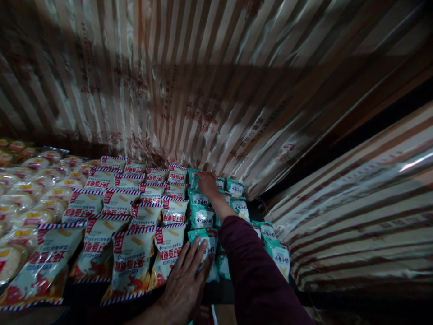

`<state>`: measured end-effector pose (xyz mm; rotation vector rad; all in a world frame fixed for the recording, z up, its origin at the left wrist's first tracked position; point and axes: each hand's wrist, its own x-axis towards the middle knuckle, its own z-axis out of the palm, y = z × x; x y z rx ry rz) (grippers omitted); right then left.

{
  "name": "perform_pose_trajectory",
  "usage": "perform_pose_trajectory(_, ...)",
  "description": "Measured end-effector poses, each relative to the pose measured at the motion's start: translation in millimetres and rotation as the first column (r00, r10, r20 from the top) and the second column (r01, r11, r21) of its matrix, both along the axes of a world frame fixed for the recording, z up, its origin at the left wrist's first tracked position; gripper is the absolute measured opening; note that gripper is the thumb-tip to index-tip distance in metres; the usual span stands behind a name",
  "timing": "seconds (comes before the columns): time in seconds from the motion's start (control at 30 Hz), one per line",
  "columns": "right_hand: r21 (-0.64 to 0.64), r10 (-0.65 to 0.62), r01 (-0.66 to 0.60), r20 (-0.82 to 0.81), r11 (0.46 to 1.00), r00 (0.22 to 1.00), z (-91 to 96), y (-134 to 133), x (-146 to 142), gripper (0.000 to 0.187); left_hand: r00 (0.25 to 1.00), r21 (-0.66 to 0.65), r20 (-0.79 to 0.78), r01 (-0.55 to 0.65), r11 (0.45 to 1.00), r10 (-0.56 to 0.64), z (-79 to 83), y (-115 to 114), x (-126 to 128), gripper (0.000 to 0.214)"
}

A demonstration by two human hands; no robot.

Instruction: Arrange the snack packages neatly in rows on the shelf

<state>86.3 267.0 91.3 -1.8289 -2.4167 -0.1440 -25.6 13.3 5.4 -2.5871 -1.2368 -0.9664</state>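
My left hand (185, 282) lies with its fingers stretched out against a front green snack bag (210, 246), beside a red-and-white snack bag (168, 255). Reaching to the back of the shelf, my right hand (207, 184) has its fingers bent over the top of another green snack bag (194, 177). The fingertips there are dim and partly hidden. Green bags stand in rows around both hands, and my right sleeve (252, 262) covers some of them.
Red-and-white snack bags (131, 259) fill several rows on the left. Farther left lie clear-wrapped round snacks (25, 198). A pleated, shiny printed sheet (203, 90) hangs behind the goods, and another striped sheet (355, 216) closes the right side. The dark shelf edge (225, 291) runs along the front.
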Motion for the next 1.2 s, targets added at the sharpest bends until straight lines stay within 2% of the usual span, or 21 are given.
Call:
perform_pose_trajectory(0.27,0.004,0.032,-0.032,-0.054,0.999,0.998,-1.1,3,-11,0.031,1.0,-0.009,0.016,0.0,1.0,0.0,-0.9,1,0,0.07)
perform_pose_trajectory(0.4,0.034,0.013,-0.01,-0.106,0.999,0.994,4.8,-11,-5,0.039,0.999,-0.059,0.043,0.019,0.998,-0.016,1.5,-2,-1,0.063)
perform_pose_trajectory(0.47,0.033,0.009,-0.005,-0.117,0.999,0.993,7.3,-29,2,0.037,0.998,-0.085,0.051,0.026,0.996,-0.022,1.9,-3,-1,0.06)
perform_pose_trajectory(0.57,0.065,0.049,-0.04,-0.144,0.997,0.988,5.9,-70,11,0.035,0.998,-0.083,0.054,0.027,0.996,-0.022,0.7,-5,1,0.06)
perform_pose_trajectory(0.7,0.166,0.061,-0.025,-0.214,0.986,0.975,-7.0,-130,17,0.039,0.996,-0.058,0.09,0.023,0.998,-0.017,-1.3,-6,2,0.058)
perform_pose_trajectory(0.8,0.14,0.024,0.006,-0.215,0.99,0.976,-16.1,-154,15,0.042,0.995,-0.042,0.097,0.021,0.999,-0.016,-1.1,-7,1,0.056)
perform_pose_trajectory(0.93,0.075,-0.011,0.026,-0.189,0.997,0.982,-15.5,-157,11,0.043,0.999,-0.041,0.047,0.019,0.999,-0.017,-1.1,-7,0,0.056)
perform_pose_trajectory(1.2,0.026,0.025,-0.021,-0.172,0.999,0.985,-5.8,-143,-5,0.041,0.992,-0.005,0.12,0.034,0.999,-0.033,-3.6,-10,1,0.049)
